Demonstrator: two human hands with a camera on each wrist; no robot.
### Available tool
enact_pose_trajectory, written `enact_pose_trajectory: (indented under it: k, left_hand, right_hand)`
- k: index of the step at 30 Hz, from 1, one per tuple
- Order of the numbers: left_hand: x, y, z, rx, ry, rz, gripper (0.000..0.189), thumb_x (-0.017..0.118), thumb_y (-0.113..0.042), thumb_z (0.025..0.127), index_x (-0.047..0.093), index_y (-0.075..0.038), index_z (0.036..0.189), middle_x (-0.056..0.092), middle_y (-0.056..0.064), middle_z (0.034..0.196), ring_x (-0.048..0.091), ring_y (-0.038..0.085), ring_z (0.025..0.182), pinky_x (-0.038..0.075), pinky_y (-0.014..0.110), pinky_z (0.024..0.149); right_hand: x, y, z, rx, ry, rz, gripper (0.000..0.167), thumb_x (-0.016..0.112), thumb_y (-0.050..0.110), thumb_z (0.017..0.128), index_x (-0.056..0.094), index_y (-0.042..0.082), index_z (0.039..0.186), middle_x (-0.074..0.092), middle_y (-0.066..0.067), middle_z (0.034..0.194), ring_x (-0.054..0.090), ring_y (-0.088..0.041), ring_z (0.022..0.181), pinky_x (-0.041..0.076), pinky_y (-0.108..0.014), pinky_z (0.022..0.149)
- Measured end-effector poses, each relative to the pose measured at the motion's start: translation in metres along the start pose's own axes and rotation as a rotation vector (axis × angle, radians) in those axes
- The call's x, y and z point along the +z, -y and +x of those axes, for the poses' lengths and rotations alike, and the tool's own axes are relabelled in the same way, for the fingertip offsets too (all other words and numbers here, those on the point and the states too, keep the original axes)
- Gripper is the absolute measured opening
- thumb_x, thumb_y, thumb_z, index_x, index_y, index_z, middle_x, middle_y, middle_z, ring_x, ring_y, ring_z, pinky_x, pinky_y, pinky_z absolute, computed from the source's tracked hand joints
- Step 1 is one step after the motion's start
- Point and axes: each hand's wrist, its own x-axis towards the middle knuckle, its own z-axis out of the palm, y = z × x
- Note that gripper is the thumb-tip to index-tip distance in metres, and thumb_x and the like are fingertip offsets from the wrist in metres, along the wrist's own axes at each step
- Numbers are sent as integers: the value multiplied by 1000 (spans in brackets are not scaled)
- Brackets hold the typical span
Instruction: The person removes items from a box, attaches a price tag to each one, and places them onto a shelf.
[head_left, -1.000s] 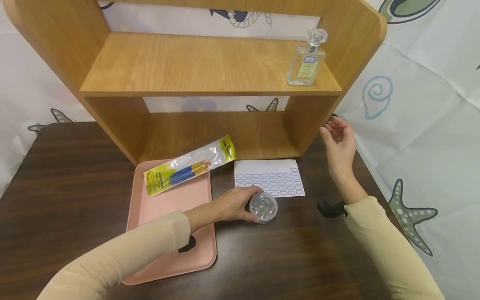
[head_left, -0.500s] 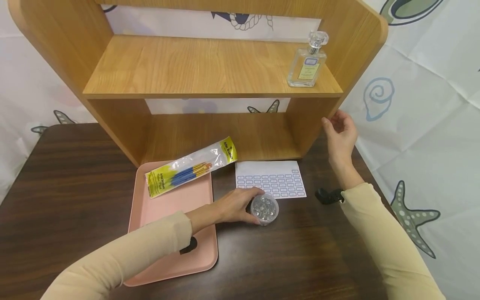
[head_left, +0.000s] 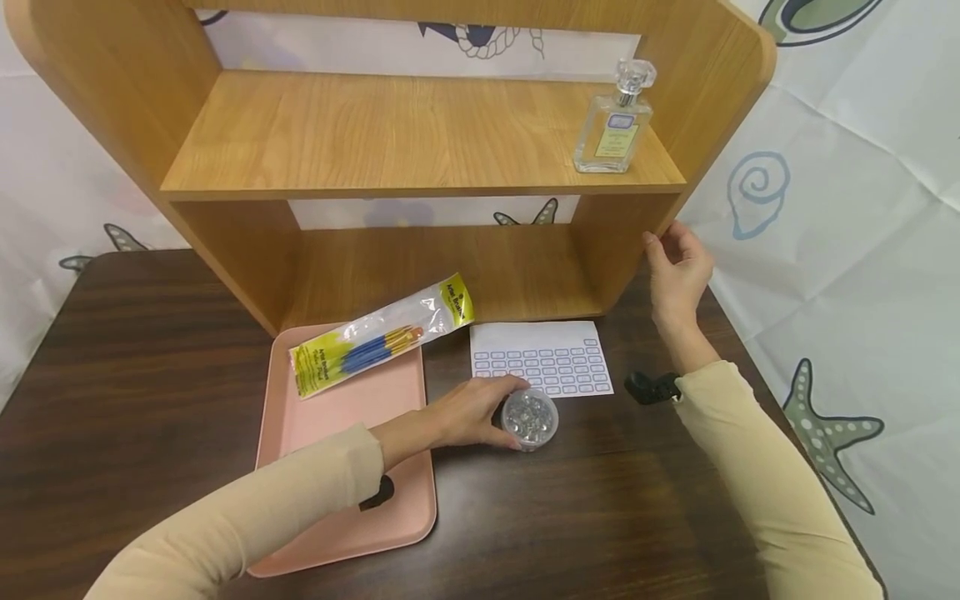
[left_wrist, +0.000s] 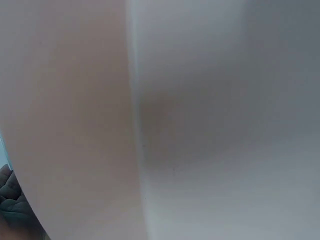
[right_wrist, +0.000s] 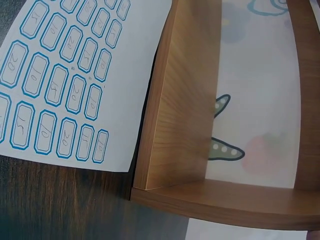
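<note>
On the dark wooden table (head_left: 135, 350), going from left to right, a pink tray (head_left: 337, 417) is lying with a packet of paintbrushes (head_left: 378, 335) overhanging its far edge, and the person's left hand (head_left: 468, 412) is curling its fingers around a small clear plastic tub (head_left: 529, 418). That tub is sitting on the table just right of the tray, touching the near edge of a sheet of blue-bordered labels (head_left: 542, 357). It looks round, squat and see-through, filled with small shiny silver pieces; I cannot tell whether a lid is closing it. If it is open, tipping it during a lift is likely to be spilling the pieces across the table, and a smooth wall may be slipping in a loose hold. Dragging it could also be creasing the label sheet. Farther right, the right hand (head_left: 677, 275) is hanging loosely curled, holding nothing, its fingertips at the side panel of the wooden shelf unit (head_left: 420, 133), where a glass bottle (head_left: 617, 125) is standing.
</note>
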Motion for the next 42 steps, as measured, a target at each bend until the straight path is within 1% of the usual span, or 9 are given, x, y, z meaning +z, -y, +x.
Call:
enact_pose_trajectory:
  k: [9,15,20,26,29,31,34,36,42]
  left_hand:
    - [-3,-1,-1,21,0,16,75,81,-31,71,49,2,130,58,15,127,55,27,118,43,39,100]
    - [-3,0,-1,51,-21,19,71,83,-30,69,52,2,125,61,14,120,57,26,113,45,38,97]
    - [-2,-2,0,19,3,1,70,84,-31,67,54,-2,123,63,8,116,59,19,107,47,33,93]
    - [0,-3,-1,-1,9,-24,68,85,-34,65,56,-5,120,67,3,107,62,12,93,50,25,83]
    - [0,-5,-2,-14,6,-63,67,85,-34,65,56,-5,118,67,2,105,61,11,91,49,24,81]
    - [-2,-7,-3,-23,-4,-102,65,85,-33,66,56,-5,117,68,3,105,62,11,92,49,23,82]
    - [-5,-10,-3,-25,-36,-179,64,84,-31,67,56,-2,116,67,5,105,63,13,95,50,23,82]
    - [-8,-13,-3,-32,-56,-244,63,84,-28,68,55,-1,117,66,7,107,63,16,97,51,22,81]
    - [-28,-22,-2,-89,-132,-404,62,83,-21,69,54,0,120,64,9,110,63,20,102,53,21,80]
  right_hand:
    - [2,-29,11,-42,-32,-36,19,66,4,85,70,-2,102,67,10,84,59,-4,76,46,-15,70]
    - [4,-32,12,-77,-37,-62,17,67,8,85,71,-1,99,70,0,85,59,-4,74,45,-15,69]
    - [4,-32,12,-97,-36,-78,16,67,8,85,70,-3,96,69,0,81,57,-4,72,45,-15,68]
    - [4,-33,12,-98,-35,-90,17,66,8,85,70,-3,96,69,-3,83,57,-3,72,45,-15,68]
    - [3,-25,8,-94,-29,-91,18,65,6,85,69,-7,98,69,-7,85,57,-2,72,45,-15,69]
    - [2,-25,8,-90,-29,-89,19,65,5,86,68,-8,99,69,-5,85,56,0,72,45,-14,69]
    - [0,-30,9,-89,-31,-87,20,65,6,86,69,-7,100,68,-3,86,56,0,72,45,-14,69]
    - [0,-33,10,-87,-36,-86,20,66,8,86,70,-5,100,68,1,85,56,0,73,45,-14,70]
    - [-1,-34,9,-86,-57,-82,18,68,10,85,71,0,99,69,5,84,58,-3,75,45,-15,70]
